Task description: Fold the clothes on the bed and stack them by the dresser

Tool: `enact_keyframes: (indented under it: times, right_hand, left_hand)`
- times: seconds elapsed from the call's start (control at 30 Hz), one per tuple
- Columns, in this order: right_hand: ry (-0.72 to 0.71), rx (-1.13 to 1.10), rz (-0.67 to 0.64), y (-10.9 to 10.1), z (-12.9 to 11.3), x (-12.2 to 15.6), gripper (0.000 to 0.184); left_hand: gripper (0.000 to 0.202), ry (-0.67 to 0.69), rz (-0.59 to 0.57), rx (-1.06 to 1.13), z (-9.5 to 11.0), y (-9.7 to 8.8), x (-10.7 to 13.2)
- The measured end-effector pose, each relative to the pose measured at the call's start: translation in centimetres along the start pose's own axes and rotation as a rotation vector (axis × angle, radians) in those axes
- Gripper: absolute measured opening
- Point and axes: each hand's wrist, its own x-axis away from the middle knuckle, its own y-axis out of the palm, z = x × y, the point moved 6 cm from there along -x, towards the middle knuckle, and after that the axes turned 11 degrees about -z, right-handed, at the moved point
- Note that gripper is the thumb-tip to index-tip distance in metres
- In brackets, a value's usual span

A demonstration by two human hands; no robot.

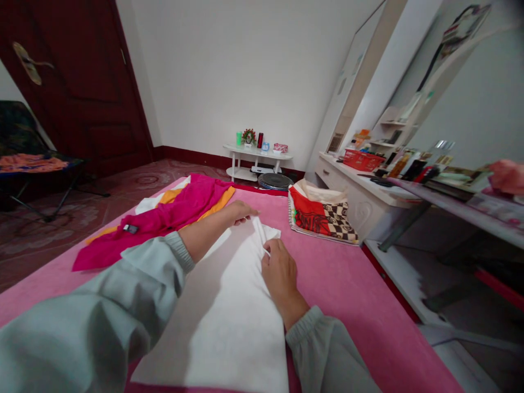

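Observation:
A white garment point(229, 322) lies spread lengthwise in front of me, its near end wide and its far end narrower. At the far end my left hand point(242, 212) reaches over it, fingers closed on the upper edge, where a narrow strip is bunched up. My right hand point(282, 273) is closed on the garment's right edge, near a small raised flap, with thumb and fingers pinched together. Both forearms are in pale grey-green sleeves. Which part of the garment the fingers hold cannot be made out exactly.
The garment rests on a pink bedcover point(327, 289). Left lie magenta clothes point(176, 213) with yellow and white ones beneath. A folded patterned cloth point(317, 213) sits at the far right. Beyond stand a small white table point(229, 147), a dresser point(347, 174) and a folding chair point(24, 131).

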Motion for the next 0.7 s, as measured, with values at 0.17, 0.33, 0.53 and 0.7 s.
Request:
enact_keyframes:
  times: [0.17,0.33,0.53,0.7]
  right_hand:
    - [0.139,-0.337,0.080,0.3,2.6,-0.5,0.026]
    - [0.241,-0.473,0.117,0.9,4.7,-1.0,0.030]
    - [0.124,-0.500,0.116,0.9,4.0,-1.0,0.036]
    - [-0.075,-0.377,0.031,0.1,1.6,-0.4,0.034]
  left_hand:
    - [0.028,0.153,-0.011,0.145,0.2,2.3,-0.3]
    - [0.035,0.293,0.061,0.126,-2.1,4.1,0.4]
    - [0.029,0.493,0.147,-0.120,-3.8,6.1,3.6]
    - [0.038,0.618,0.194,-0.474,-3.2,7.7,5.3]
